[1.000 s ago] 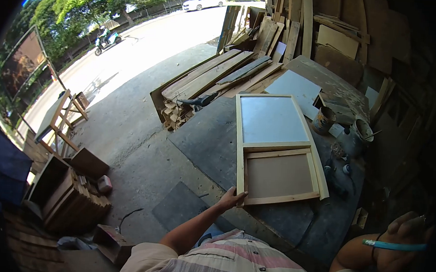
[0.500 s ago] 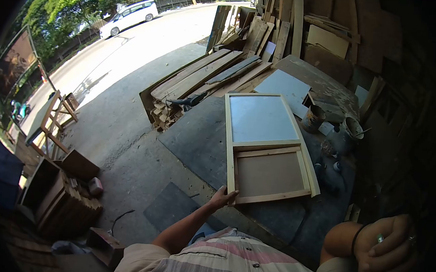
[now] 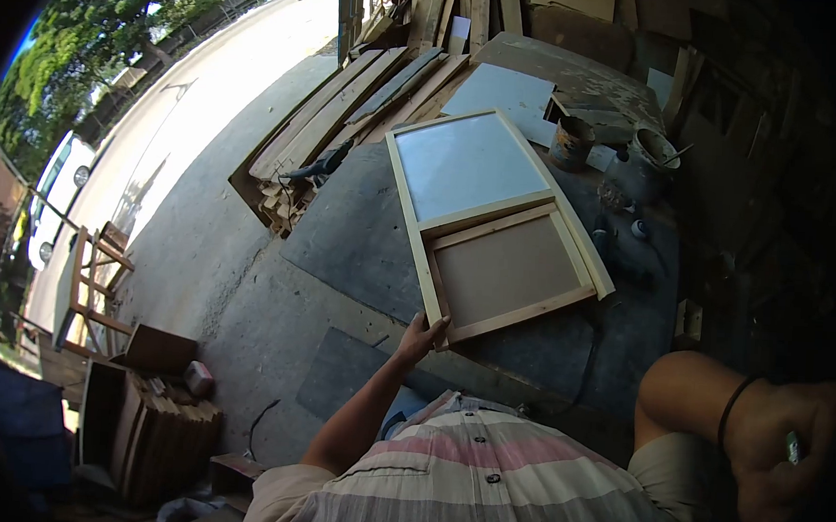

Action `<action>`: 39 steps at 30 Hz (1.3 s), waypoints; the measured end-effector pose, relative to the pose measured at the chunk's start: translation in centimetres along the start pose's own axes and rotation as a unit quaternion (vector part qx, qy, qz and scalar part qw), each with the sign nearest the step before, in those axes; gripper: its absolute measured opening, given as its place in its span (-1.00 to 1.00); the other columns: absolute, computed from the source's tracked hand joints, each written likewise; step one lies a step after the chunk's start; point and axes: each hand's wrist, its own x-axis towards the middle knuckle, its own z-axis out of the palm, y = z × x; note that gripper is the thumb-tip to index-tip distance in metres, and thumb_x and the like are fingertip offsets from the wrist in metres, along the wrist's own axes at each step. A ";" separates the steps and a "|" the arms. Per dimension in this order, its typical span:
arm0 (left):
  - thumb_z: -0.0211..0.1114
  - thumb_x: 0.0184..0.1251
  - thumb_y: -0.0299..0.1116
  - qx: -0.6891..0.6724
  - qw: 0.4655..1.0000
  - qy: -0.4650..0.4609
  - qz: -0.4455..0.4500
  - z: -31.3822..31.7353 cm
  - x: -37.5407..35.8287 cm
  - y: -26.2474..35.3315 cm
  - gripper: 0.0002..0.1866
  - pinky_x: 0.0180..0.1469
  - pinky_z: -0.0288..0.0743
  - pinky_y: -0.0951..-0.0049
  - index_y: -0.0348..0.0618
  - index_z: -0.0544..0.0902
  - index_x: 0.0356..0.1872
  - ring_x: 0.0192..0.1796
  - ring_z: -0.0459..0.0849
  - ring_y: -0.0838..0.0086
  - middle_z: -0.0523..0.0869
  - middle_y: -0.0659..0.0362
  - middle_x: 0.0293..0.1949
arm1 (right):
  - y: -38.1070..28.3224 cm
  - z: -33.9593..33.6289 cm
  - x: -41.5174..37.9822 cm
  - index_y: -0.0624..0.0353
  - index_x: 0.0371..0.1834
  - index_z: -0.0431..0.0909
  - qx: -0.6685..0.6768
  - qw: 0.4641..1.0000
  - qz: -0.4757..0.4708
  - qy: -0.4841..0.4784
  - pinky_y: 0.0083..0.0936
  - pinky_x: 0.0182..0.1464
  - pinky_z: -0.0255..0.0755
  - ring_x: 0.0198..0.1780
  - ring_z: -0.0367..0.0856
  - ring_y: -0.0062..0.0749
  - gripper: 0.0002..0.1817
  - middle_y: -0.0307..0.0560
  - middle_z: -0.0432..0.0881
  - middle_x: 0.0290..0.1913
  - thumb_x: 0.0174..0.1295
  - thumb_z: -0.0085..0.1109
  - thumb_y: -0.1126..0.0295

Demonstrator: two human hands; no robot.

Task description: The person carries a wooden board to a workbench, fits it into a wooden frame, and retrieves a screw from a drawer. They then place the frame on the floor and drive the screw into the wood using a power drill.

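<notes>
- Frame of pale wood [image 3: 487,211] is laid face up on the dark table [image 3: 343,248], its near left corner at the table's near edge; whether that corner is lifted cannot be told.
- Far bay is backed by a pale panel [image 3: 470,164]; in the near bay a smaller inner frame [image 3: 519,315] is seated around a brown panel [image 3: 503,265]. A narrow gap is seen along the inner frame's left side.
- Near left corner is pinched by the left hand [image 3: 421,337], thumb on top; the fingers beneath are hidden.
- Slim object [image 3: 794,447] is gripped in the curled right hand [image 3: 776,433], well apart from the work. Only a short end is shown, so its kind cannot be told.
- Step in hand is judged to be steadying or checking the fit of the inner frame.
- For the next move, a firm corner grip is judged to be called for; if the slim object is to be used, the right hand must be brought over the rails.
- Two cans [image 3: 572,143] [image 3: 652,160] are stood beyond the right rail.
</notes>
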 end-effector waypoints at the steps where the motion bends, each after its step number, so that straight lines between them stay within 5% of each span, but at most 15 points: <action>1: 0.30 0.27 0.10 -0.008 1.000 0.000 0.002 0.0 0.2 -0.2 -0.31 -0.23 0.57 0.42 -0.37 0.40 0.10 -0.20 0.65 0.41 0.63 0.05 -0.19 | -0.2 0.1 0.2 -0.03 -0.44 0.47 -0.002 1.000 0.001 -0.002 -0.74 -0.38 0.19 -0.51 0.38 -0.79 -0.85 -0.42 0.45 -0.54 0.19 0.13 0.20; 19: 0.30 0.27 0.09 -0.008 1.000 0.019 0.016 -0.2 1.2 -1.4 -0.34 -0.19 0.57 0.44 -0.36 0.45 0.08 -0.16 0.67 0.42 0.65 0.02 -0.15 | 1.7 -0.5 1.7 0.28 0.07 0.42 0.064 0.996 0.041 -0.037 -0.41 0.03 0.34 -0.13 0.53 -0.43 -0.54 -0.04 0.57 -0.10 0.37 -0.07 0.07; 22: 0.32 0.26 0.06 -0.034 0.999 0.002 -0.012 0.1 0.9 -1.5 -0.36 -0.21 0.58 0.43 -0.36 0.46 0.07 -0.18 0.68 0.42 0.66 0.02 -0.14 | 7.3 -4.2 -2.0 0.33 0.15 0.41 0.017 0.979 0.204 0.020 -0.36 0.09 0.37 -0.07 0.55 -0.37 -0.47 0.02 0.59 -0.03 0.41 -0.10 0.05; 23: 0.32 0.26 0.05 -0.050 0.999 0.004 -0.021 0.2 0.7 -1.2 -0.36 -0.21 0.59 0.42 -0.36 0.47 0.07 -0.18 0.69 0.41 0.66 0.02 -0.13 | 10.4 -5.3 -4.7 0.35 0.18 0.40 -0.039 0.949 0.308 0.061 -0.34 0.12 0.38 -0.05 0.56 -0.35 -0.45 0.04 0.60 0.00 0.42 -0.12 0.05; 25: 0.33 0.24 0.03 -0.068 0.997 0.014 -0.041 0.3 0.7 -0.4 -0.38 -0.22 0.61 0.40 -0.35 0.47 0.08 -0.18 0.70 0.36 0.66 0.01 -0.13 | 17.1 -8.2 -14.5 0.25 0.02 0.49 -0.190 0.799 0.567 0.057 -0.52 -0.06 0.46 -0.15 0.56 -0.51 -0.64 -0.14 0.59 -0.22 0.41 0.03 0.15; 26: 0.33 0.24 0.03 -0.074 0.996 0.012 -0.037 0.6 0.8 -0.5 -0.38 -0.22 0.61 0.40 -0.35 0.47 0.08 -0.18 0.70 0.36 0.66 0.01 -0.13 | 19.7 -11.7 -21.4 0.27 0.02 0.51 -0.261 0.724 0.637 -0.038 -0.53 -0.14 0.48 -0.20 0.56 -0.53 -0.62 -0.14 0.59 -0.25 0.36 0.10 0.16; 28: 0.37 0.21 -0.03 -0.065 0.994 0.039 -0.079 0.6 1.1 -0.6 -0.37 -0.21 0.62 0.38 -0.35 0.45 0.11 -0.16 0.70 0.32 0.65 -0.02 -0.12 | 21.3 -15.6 -33.3 0.35 0.07 0.50 -0.475 0.595 0.617 -0.202 -0.34 -0.06 0.50 -0.15 0.64 -0.22 -0.40 0.05 0.65 -0.16 0.15 0.33 0.06; 30: 0.39 0.17 -0.07 -0.059 0.993 0.059 -0.082 1.2 0.1 1.0 -0.35 -0.18 0.61 0.35 -0.36 0.42 0.13 -0.14 0.69 0.30 0.64 -0.03 -0.10 | 21.0 -16.9 -39.2 0.35 0.12 0.48 -0.482 0.470 0.685 -0.277 -0.29 0.05 0.47 0.01 0.62 -0.06 -0.32 0.15 0.64 -0.02 0.06 0.41 0.06; 32: 0.41 0.14 -0.10 -0.054 0.991 0.085 -0.092 1.6 -0.1 1.3 -0.32 -0.16 0.61 0.33 -0.37 0.40 0.15 -0.13 0.69 0.29 0.64 -0.05 -0.08 | 20.6 -17.7 -42.7 0.35 0.04 0.49 -0.356 0.522 0.734 -0.248 -0.36 0.03 0.48 0.01 0.62 -0.17 -0.34 0.14 0.64 -0.04 0.03 0.43 0.04; 34: 0.44 0.07 -0.16 -0.028 0.991 0.097 -0.089 1.8 0.6 0.4 -0.29 -0.10 0.60 0.30 -0.37 0.37 0.17 -0.12 0.68 0.26 0.63 -0.08 -0.06 | 21.3 -20.2 -47.2 0.41 0.11 0.45 -0.346 0.516 0.743 -0.248 -0.35 0.08 0.46 0.06 0.61 -0.12 -0.25 0.19 0.62 0.01 -0.01 0.47 0.05; 36: 0.44 0.04 -0.19 -0.056 0.987 0.111 -0.099 1.7 0.4 0.4 -0.31 -0.07 0.59 0.30 -0.36 0.38 0.15 -0.12 0.68 0.24 0.63 -0.08 -0.05 | 21.9 -21.4 -48.1 0.51 0.18 0.38 -0.334 0.476 0.779 -0.234 -0.38 0.10 0.48 0.04 0.63 -0.11 -0.11 0.23 0.60 0.08 -0.11 0.54 0.09; 38: 0.43 0.04 -0.16 -0.053 0.988 0.109 -0.097 1.7 0.9 0.1 -0.31 -0.06 0.58 0.29 -0.35 0.39 0.14 -0.12 0.68 0.26 0.64 -0.07 -0.06 | 21.4 -18.2 -40.1 0.50 0.15 0.41 -0.221 0.383 0.865 -0.239 -0.38 0.03 0.53 -0.06 0.67 -0.14 -0.17 0.19 0.62 0.02 -0.12 0.55 0.16; 39: 0.43 0.04 -0.16 -0.061 0.987 0.112 -0.097 1.6 0.6 0.4 -0.31 -0.06 0.58 0.29 -0.35 0.39 0.14 -0.12 0.68 0.26 0.64 -0.07 -0.06 | 21.4 -18.3 -40.1 0.50 0.15 0.41 -0.222 0.383 0.862 -0.246 -0.38 0.03 0.53 -0.06 0.67 -0.14 -0.17 0.19 0.62 0.02 -0.12 0.55 0.16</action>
